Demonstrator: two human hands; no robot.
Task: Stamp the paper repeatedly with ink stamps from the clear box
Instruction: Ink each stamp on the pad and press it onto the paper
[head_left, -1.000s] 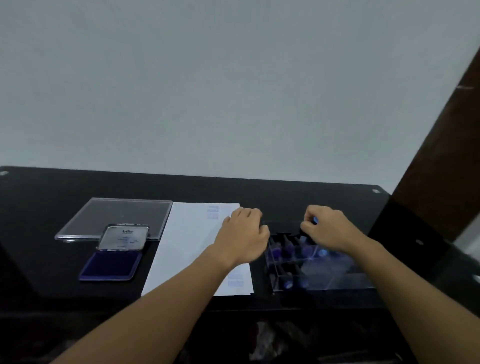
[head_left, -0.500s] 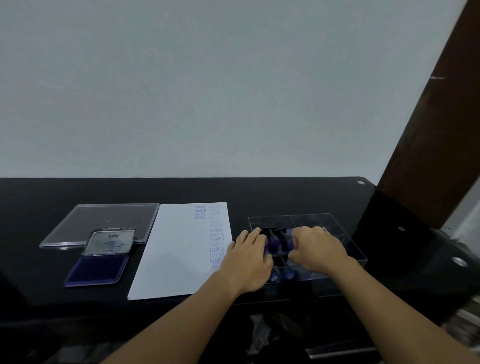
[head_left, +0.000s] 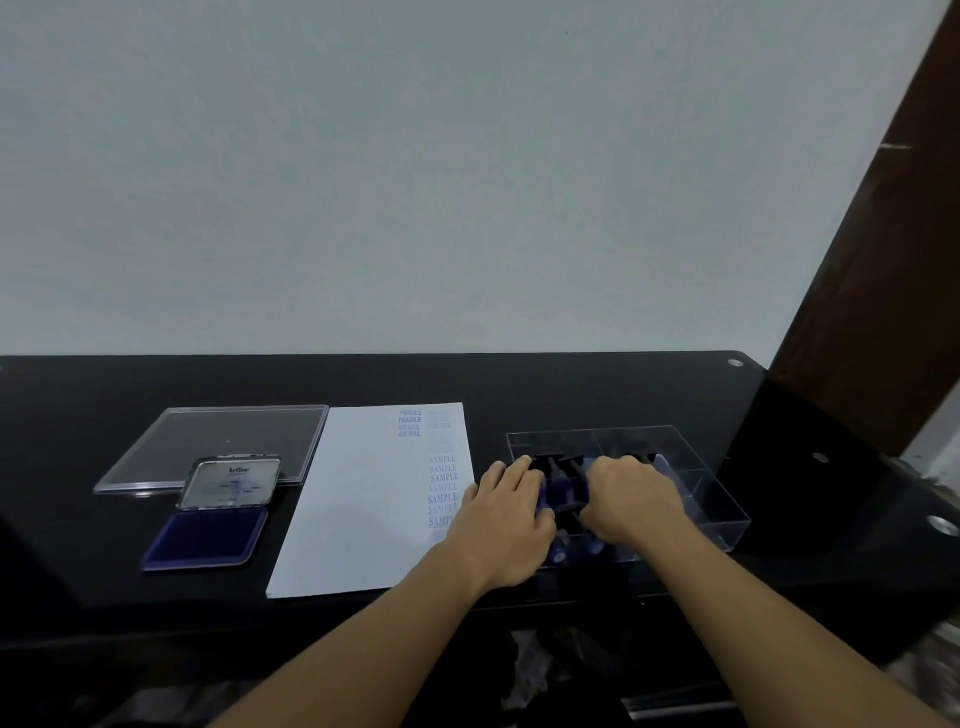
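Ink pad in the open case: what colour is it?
Deep blue-violet; the ink pad shows best in the head view, left of the paper.

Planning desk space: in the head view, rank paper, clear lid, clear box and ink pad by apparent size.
1. Paper.
2. Clear lid and clear box look alike, so unranked.
3. Ink pad, smallest.

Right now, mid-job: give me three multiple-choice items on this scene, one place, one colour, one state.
1. The ink pad lies where from the paper? A left B right C on it
2. The stamped words are: A red B blue C green
3. The pad's lid is: A shut B open C missing
Answers: A, the pad sits left of the paper; B, the SAMPLE lines are blue; B, the lid stands raised behind the ink.
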